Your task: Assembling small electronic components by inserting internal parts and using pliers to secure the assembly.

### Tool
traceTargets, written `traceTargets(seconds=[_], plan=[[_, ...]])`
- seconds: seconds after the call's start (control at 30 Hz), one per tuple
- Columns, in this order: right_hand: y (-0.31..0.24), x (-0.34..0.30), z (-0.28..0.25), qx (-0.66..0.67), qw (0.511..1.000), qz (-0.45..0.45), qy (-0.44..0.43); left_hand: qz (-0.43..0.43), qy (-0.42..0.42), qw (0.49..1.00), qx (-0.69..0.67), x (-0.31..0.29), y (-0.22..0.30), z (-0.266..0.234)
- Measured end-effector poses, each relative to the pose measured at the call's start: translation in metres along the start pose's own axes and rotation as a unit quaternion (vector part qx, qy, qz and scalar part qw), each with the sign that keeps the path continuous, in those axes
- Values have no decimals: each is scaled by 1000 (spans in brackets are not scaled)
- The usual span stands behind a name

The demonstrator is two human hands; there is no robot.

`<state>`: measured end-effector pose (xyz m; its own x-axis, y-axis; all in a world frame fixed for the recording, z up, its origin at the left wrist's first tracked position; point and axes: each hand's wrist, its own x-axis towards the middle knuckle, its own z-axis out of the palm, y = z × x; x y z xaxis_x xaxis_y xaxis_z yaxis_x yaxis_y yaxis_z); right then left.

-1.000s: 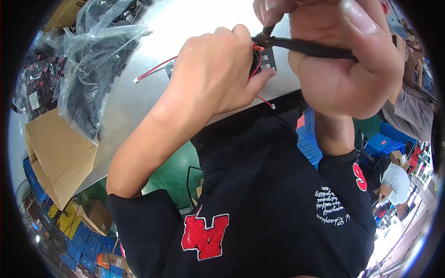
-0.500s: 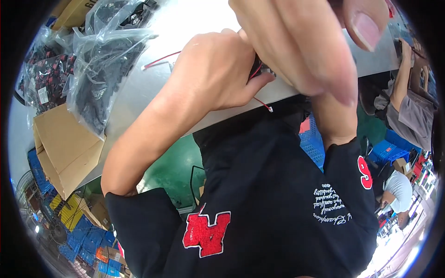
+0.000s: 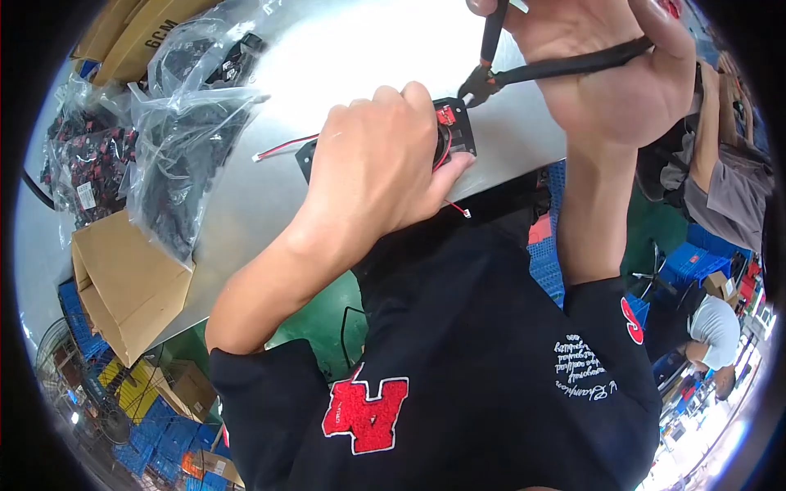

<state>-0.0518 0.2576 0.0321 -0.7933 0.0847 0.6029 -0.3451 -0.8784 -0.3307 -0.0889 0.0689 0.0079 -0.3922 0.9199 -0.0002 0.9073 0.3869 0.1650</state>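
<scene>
My left hand is closed over a black panel, pressing it against the metal table. A small red part sits near the panel's right end. My right hand grips black-handled pliers, their handles spread apart. The pliers' jaws are at the panel's upper right corner; whether they touch it I cannot tell. A red-and-black wire with a white connector extends left from the panel. Another wire's white connector hangs over the table's near edge. My left hand hides the panel's middle.
Clear plastic bags of dark parts lie on the metal table at left, beside an open cardboard box. A fan and blue crates stand lower left. Another person sits at right.
My right hand has shifted up and turned, bringing the pliers into view at the panel's corner. The red part and more of the panel show now. My left hand keeps its hold.
</scene>
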Motion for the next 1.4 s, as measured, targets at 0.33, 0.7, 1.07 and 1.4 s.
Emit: traceTargets(seconds=[0.33, 0.7, 1.07, 1.4], plan=[[8, -13, 15, -225, 943, -47, 239, -2, -3, 1000, -1, 4, 4, 1], [10, -12, 14, 81, 979, -66, 177, 4, 7, 1000, -8, 4, 3, 2], [5, -27, 17, -487, 850, -101, 176, -1, 0, 1000, -24, 2, 1, 3], [28, -43, 78, -491, 811, -62, 311, 1, 4, 999, -36, 5, 1, 4]])
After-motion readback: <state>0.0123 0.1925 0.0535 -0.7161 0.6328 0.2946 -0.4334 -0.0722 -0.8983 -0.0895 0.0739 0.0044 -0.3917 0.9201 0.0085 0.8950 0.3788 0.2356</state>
